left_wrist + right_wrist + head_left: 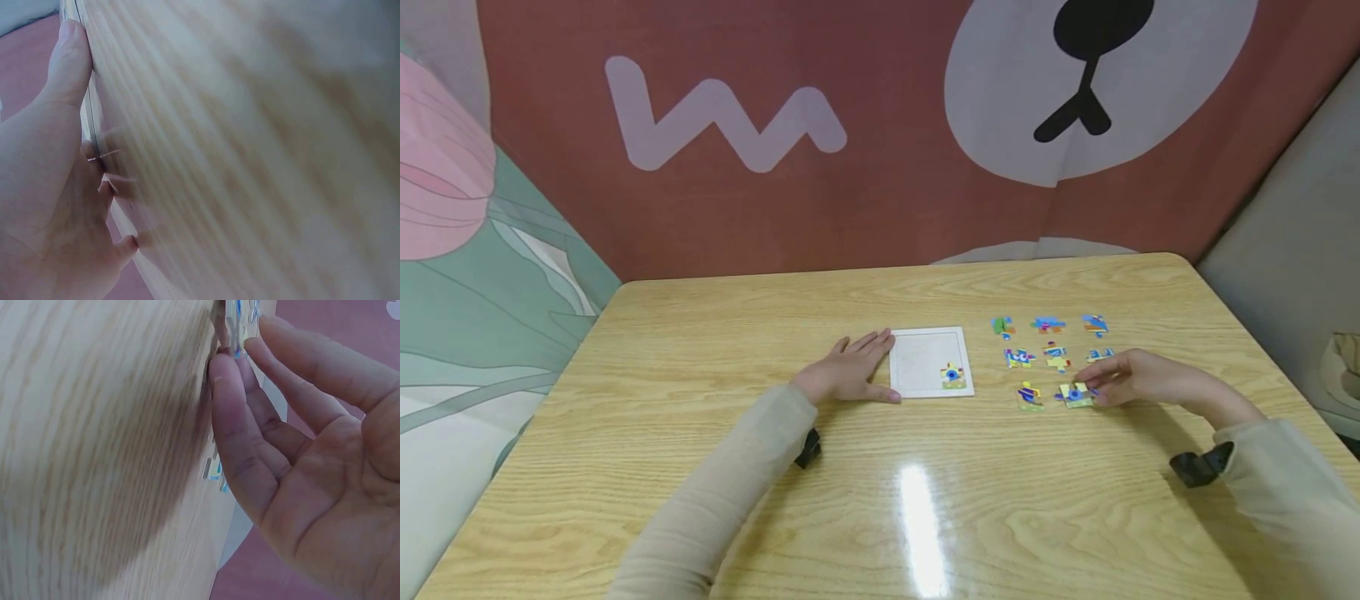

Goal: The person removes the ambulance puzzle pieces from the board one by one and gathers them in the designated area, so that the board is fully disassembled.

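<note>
My left hand [852,371] lies flat on the table with straight fingers, its fingertips and thumb touching the left edge of a white square puzzle tray [913,392]. One colourful jigsaw piece [952,376] sits in the tray's lower right corner. At the front of the loose pieces, my right hand [1131,379] pinches a blue, yellow and green jigsaw piece [1077,395] by its right side. In the right wrist view only the edge of that puzzle piece [235,328] shows at the fingertips. The left wrist view shows my left thumb [70,62] along the table surface.
Several loose jigsaw pieces lie in rough rows right of the tray, among them a green one [1002,326], a blue one [1048,324] and a yellow-blue one [1030,395]. Behind the wooden table [737,333] hangs a red-brown printed backdrop [880,208].
</note>
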`<state>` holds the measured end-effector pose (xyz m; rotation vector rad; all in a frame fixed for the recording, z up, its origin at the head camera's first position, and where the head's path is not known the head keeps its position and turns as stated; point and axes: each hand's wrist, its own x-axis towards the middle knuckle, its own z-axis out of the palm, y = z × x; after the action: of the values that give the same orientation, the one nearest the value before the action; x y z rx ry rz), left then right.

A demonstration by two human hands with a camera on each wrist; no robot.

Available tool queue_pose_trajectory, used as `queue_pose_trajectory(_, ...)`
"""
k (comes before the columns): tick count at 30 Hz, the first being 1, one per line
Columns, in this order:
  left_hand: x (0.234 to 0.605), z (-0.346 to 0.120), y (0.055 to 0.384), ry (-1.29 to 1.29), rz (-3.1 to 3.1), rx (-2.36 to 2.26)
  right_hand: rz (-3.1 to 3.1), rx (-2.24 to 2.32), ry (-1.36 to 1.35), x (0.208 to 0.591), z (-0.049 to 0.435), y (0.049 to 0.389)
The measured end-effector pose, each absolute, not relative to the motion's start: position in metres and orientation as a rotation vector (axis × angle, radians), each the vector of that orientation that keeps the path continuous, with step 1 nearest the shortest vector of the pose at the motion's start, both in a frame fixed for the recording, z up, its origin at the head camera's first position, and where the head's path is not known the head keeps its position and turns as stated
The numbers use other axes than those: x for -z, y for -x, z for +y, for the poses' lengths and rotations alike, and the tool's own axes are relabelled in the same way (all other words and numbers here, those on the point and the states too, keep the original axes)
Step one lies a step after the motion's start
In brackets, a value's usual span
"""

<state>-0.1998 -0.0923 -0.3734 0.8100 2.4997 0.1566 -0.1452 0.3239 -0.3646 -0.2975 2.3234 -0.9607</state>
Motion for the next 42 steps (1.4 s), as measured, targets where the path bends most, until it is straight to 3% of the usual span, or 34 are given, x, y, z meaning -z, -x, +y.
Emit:
queue_pose_trajectory(13, 0.372, -0.092, 0.202, -0.814, 2.505, -0.146, 2.361, 1.043, 0.305, 0.359, 0.320, 0.147)
queue_pose_trajectory(42, 0.373, -0.092, 0.199, -0.808, 2.507, -0.161, 2.433, 1.169, 0.421, 0.336, 0.211, 0.173)
